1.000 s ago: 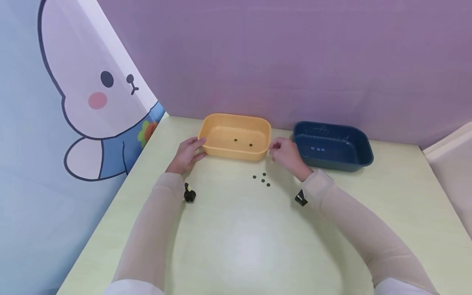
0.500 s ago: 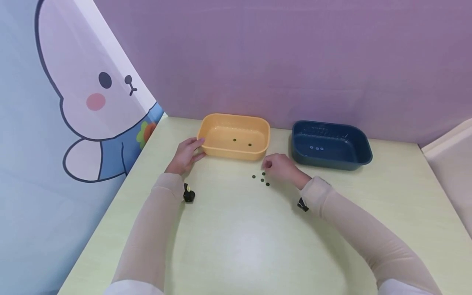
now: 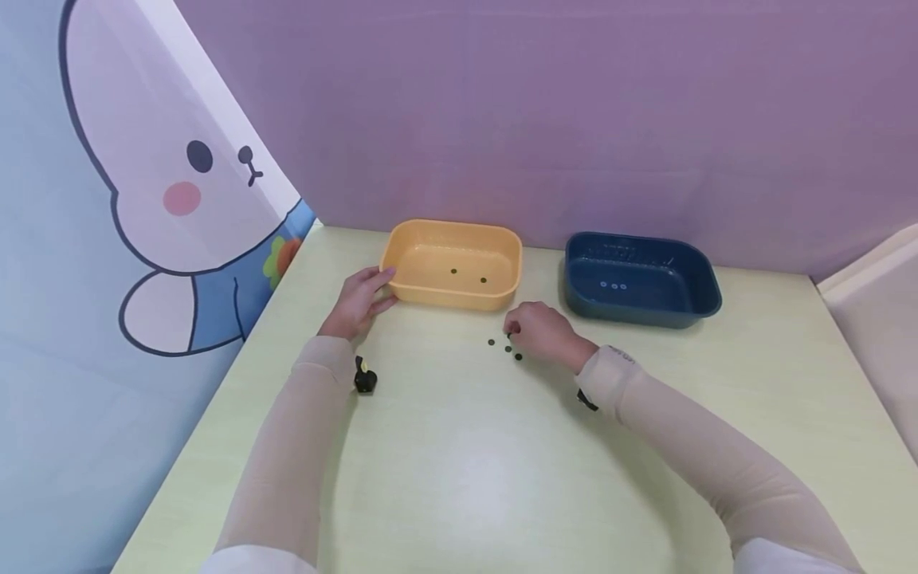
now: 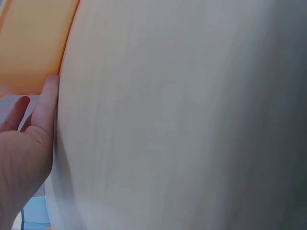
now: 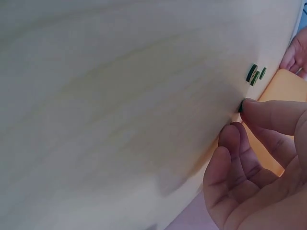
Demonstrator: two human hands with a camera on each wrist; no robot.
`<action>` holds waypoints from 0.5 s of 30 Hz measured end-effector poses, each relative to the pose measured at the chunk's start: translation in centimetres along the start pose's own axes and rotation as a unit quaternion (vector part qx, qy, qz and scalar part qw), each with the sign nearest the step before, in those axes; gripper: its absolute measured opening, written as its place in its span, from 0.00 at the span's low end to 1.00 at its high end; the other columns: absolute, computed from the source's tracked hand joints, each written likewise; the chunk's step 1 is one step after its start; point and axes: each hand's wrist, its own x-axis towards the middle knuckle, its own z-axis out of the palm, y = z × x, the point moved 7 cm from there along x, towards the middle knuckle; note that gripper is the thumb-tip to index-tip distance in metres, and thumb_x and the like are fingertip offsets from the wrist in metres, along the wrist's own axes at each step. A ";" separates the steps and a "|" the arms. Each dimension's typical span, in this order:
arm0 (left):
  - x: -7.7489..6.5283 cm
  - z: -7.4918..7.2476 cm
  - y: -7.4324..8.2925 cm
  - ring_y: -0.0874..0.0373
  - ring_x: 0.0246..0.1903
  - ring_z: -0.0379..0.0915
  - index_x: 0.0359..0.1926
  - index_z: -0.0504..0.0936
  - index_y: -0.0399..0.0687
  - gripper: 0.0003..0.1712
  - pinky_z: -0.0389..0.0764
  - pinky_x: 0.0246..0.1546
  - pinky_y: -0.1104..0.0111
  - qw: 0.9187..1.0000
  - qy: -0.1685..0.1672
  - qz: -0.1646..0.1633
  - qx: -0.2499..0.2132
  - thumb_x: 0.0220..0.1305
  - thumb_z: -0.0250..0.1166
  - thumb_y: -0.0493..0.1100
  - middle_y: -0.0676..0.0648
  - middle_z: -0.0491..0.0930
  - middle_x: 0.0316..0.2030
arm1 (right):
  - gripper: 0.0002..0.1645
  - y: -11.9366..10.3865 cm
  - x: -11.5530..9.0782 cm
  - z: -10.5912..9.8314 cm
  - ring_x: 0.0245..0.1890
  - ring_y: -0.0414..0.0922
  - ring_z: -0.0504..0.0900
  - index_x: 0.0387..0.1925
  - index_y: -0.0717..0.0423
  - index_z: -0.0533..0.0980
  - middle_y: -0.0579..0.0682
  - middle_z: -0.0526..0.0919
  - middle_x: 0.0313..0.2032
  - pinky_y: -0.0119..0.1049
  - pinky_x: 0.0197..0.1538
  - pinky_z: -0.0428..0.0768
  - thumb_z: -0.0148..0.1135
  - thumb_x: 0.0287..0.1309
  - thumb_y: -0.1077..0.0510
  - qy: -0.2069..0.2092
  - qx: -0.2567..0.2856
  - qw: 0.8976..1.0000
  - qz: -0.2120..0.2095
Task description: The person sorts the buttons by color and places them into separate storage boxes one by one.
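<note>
My left hand (image 3: 357, 303) is at the left end of the yellow basin (image 3: 459, 299), its thumb on the rim and its fingers extended along the wall. In the left wrist view, a straight finger (image 4: 48, 96) meets the basin's corner. At the tabletop in front of the basin, my right hand (image 3: 543, 331) pinches a small green button (image 5: 241, 106) with thumb and forefinger, while its other fingers curl in. Beside those fingertips lie three more green buttons (image 3: 519, 356). Two dark buttons (image 3: 484, 280) rest inside the yellow basin.
To the right stands a dark blue basin (image 3: 645, 315) with three blue ring-like buttons (image 3: 613, 286) on its floor. A purple backdrop (image 3: 610, 119) rises behind both basins. On the left hangs a light blue sheet (image 3: 57, 319) with a cartoon rabbit.
My right hand has moved from the yellow basin's right end down toward the loose buttons, and its fingertips have come onto one of them. The left hand stays at the basin.
</note>
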 end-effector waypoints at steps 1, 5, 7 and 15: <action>0.0 0.0 0.0 0.46 0.64 0.70 0.69 0.67 0.34 0.33 0.81 0.53 0.65 1.000 0.001 0.001 0.002 0.71 0.65 0.47 0.39 0.68 0.67 | 0.13 0.0 0.0 0.0 0.45 0.48 0.82 0.42 0.53 0.87 0.50 0.87 0.42 0.47 0.53 0.81 0.64 0.58 0.66 0.001 -0.003 1.000 -0.001; 0.1 -0.1 0.0 0.45 0.64 0.70 0.69 0.67 0.34 0.33 0.81 0.53 0.66 1.000 0.001 0.001 0.003 0.71 0.65 0.47 0.38 0.68 0.67 | 0.12 -0.1 0.1 0.0 0.44 0.47 0.82 0.41 0.53 0.87 0.49 0.86 0.42 0.47 0.52 0.81 0.63 0.58 0.67 0.003 -0.009 1.000 -0.001; 0.1 -0.1 0.1 0.45 0.64 0.70 0.69 0.67 0.35 0.33 0.81 0.52 0.66 1.000 0.003 -0.001 0.004 0.71 0.65 0.47 0.39 0.68 0.67 | 0.12 0.0 0.1 0.1 0.43 0.47 0.81 0.41 0.53 0.86 0.49 0.86 0.41 0.46 0.51 0.81 0.63 0.59 0.67 0.001 -0.010 1.000 -0.001; 0.1 -0.1 0.0 0.47 0.64 0.69 0.71 0.66 0.38 0.34 0.81 0.53 0.66 1.000 0.007 -0.015 0.015 0.72 0.64 0.48 0.40 0.67 0.68 | 0.08 -0.2 0.1 0.3 0.37 0.46 0.78 0.38 0.53 0.84 0.48 0.83 0.37 0.43 0.46 0.80 0.63 0.60 0.65 -0.005 -0.018 1.000 0.010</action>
